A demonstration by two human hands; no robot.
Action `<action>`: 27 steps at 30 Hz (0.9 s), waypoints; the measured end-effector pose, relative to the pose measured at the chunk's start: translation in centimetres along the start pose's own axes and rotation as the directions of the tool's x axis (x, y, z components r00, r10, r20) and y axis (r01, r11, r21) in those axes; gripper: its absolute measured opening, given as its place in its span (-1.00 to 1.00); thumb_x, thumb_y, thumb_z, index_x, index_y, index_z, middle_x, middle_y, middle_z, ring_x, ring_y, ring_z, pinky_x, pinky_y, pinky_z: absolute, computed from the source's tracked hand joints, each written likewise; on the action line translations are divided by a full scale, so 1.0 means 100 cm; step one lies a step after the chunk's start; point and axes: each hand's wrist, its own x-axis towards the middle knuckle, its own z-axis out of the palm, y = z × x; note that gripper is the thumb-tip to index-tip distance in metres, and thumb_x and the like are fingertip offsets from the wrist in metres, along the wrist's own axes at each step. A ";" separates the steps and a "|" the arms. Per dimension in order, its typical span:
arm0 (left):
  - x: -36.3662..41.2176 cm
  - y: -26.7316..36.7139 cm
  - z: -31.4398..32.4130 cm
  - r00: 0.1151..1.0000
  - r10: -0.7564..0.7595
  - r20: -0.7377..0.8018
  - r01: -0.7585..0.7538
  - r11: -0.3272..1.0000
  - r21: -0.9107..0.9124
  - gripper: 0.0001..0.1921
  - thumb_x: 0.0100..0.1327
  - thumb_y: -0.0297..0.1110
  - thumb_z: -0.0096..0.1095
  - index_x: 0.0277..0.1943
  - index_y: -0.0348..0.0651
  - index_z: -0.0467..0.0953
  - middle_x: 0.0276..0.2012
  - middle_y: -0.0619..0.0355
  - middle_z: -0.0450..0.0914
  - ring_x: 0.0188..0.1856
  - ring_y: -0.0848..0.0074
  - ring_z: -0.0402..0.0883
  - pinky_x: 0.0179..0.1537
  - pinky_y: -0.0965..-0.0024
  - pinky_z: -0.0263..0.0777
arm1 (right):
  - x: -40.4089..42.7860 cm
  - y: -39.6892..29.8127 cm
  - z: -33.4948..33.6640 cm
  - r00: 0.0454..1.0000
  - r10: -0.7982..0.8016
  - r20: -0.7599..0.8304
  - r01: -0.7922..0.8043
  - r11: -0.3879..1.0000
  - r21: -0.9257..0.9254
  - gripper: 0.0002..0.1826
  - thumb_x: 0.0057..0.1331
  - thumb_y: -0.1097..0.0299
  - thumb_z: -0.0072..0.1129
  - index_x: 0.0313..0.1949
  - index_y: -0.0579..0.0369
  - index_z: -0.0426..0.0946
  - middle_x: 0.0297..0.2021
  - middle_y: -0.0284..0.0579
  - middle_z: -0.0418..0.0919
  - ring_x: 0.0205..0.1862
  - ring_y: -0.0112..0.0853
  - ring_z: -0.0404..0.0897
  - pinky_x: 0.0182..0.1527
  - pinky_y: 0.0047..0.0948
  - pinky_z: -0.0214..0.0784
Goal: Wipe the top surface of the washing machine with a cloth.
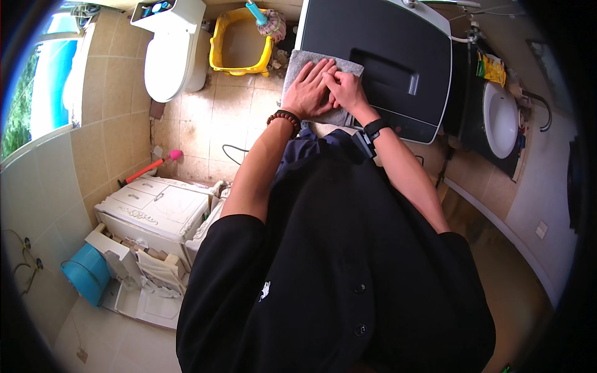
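A grey cloth lies spread over the left part of the dark lid of a washing machine, near its front edge. My left hand rests palm down on the cloth, fingers a little apart and pointing away from me; a beaded bracelet is on that wrist. Close against its right side is my right hand, fingers curled over the cloth by the left fingertips. Whether the right fingers pinch any cloth cannot be made out. A black band circles the right wrist.
Left of the washing machine stand a yellow mop bucket with a mop and a white toilet. A washbasin is at the right. White cabinet pieces and a blue bucket are at the lower left.
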 end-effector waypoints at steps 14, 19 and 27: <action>-0.001 -0.001 -0.002 1.000 0.001 0.017 -0.001 1.000 0.008 -0.03 0.18 0.10 0.31 0.58 -0.19 0.15 0.58 0.03 0.21 0.64 0.30 0.10 0.62 0.10 -0.09 | 0.012 -0.011 -0.017 0.926 0.309 0.219 -0.358 0.903 0.239 -0.28 0.51 -0.33 -0.07 -0.25 0.20 0.62 -0.53 -0.07 0.70 -0.64 -0.43 0.65 -0.63 -0.59 0.40; -0.001 -0.001 -0.001 1.000 -0.002 0.021 0.002 0.999 -0.034 -0.01 0.18 0.06 0.32 0.60 -0.15 0.09 0.60 0.03 0.18 0.65 0.30 0.07 0.64 0.10 -0.14 | 0.013 -0.012 -0.021 0.922 0.318 0.221 -0.378 0.859 0.345 -0.20 0.52 -0.41 -0.22 -0.22 0.18 0.61 -0.53 -0.07 0.70 -0.63 -0.43 0.66 -0.61 -0.58 0.43; -0.001 -0.001 -0.001 1.000 -0.004 0.021 0.005 0.998 -0.066 -0.02 0.18 0.01 0.32 0.61 -0.12 0.08 0.60 0.02 0.16 0.65 0.29 0.05 0.65 0.10 -0.17 | 0.022 -0.008 -0.020 0.900 0.372 0.226 -0.423 0.870 0.253 -0.25 0.57 -0.29 -0.24 -0.17 0.24 0.63 -0.51 0.00 0.73 -0.65 -0.35 0.66 -0.62 -0.49 0.47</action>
